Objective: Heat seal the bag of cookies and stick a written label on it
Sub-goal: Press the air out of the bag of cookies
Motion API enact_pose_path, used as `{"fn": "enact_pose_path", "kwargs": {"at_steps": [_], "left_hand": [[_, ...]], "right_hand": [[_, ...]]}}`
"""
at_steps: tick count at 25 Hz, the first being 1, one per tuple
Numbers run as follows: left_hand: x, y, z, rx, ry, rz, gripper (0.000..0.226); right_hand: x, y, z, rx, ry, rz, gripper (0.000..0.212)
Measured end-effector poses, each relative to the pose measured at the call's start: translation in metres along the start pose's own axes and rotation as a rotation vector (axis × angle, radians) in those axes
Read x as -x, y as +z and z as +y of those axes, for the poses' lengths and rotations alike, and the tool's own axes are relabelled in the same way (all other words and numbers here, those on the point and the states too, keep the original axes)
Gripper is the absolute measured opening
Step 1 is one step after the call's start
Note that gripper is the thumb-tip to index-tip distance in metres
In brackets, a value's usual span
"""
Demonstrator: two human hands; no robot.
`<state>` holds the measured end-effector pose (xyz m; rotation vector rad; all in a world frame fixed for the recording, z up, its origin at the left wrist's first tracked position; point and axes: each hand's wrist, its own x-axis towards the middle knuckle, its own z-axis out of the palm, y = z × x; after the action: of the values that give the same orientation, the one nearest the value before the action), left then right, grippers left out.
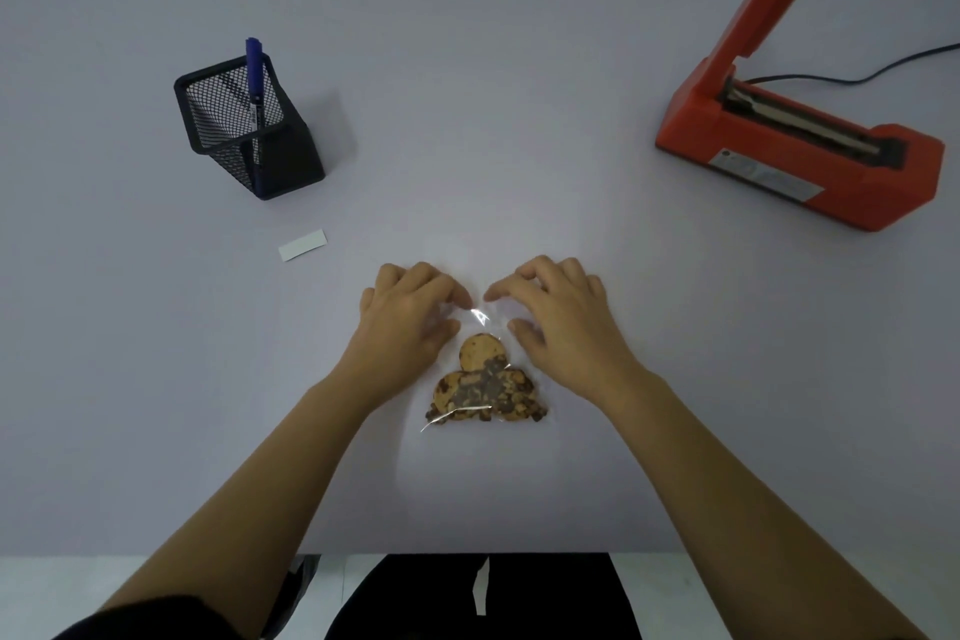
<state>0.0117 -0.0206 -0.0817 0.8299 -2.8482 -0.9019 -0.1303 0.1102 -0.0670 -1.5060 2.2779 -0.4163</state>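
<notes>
A clear plastic bag of chocolate-chip cookies [483, 387] lies flat on the table in front of me, its open end pointing away. My left hand [410, 322] and my right hand [558, 317] rest on the bag's far end, one on each side, fingers curved down onto the film. Whether the fingers pinch the film cannot be told. A small white label [303, 244] lies on the table to the left. A blue marker [254, 83] stands in a black mesh holder [249, 130] at the far left. The orange heat sealer [800, 140] sits at the far right with its arm raised.
The sealer's black cord [883, 73] trails off to the right edge. The table's near edge [467, 554] runs just in front of my lap.
</notes>
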Motion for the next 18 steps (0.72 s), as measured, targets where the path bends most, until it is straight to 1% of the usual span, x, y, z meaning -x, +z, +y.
{"fn": "enact_pose_path", "kwargs": {"at_steps": [2,7,11,14,17,18], "left_hand": [[0.004,0.004,-0.004,0.043,-0.011,0.01,0.018],[0.004,0.004,-0.008,0.07,-0.013,-0.041,0.02],[0.0,-0.001,-0.003,0.09,0.024,-0.06,0.017],[-0.004,-0.003,0.006,0.09,0.044,-0.086,0.021],[-0.007,-0.005,0.016,0.125,-0.073,-0.098,0.011],[-0.008,-0.004,0.02,0.124,-0.121,-0.093,0.011]], "right_hand": [[0.001,0.003,0.002,0.003,-0.035,0.008,0.033],[0.002,0.003,0.008,0.05,-0.05,0.007,0.029],[0.002,0.001,0.001,-0.006,0.017,-0.022,0.023],[-0.003,-0.002,-0.002,-0.049,0.093,0.04,0.019],[-0.011,-0.005,0.0,-0.018,0.135,0.016,0.02],[-0.013,-0.005,-0.001,-0.019,0.143,-0.001,0.019]]}}
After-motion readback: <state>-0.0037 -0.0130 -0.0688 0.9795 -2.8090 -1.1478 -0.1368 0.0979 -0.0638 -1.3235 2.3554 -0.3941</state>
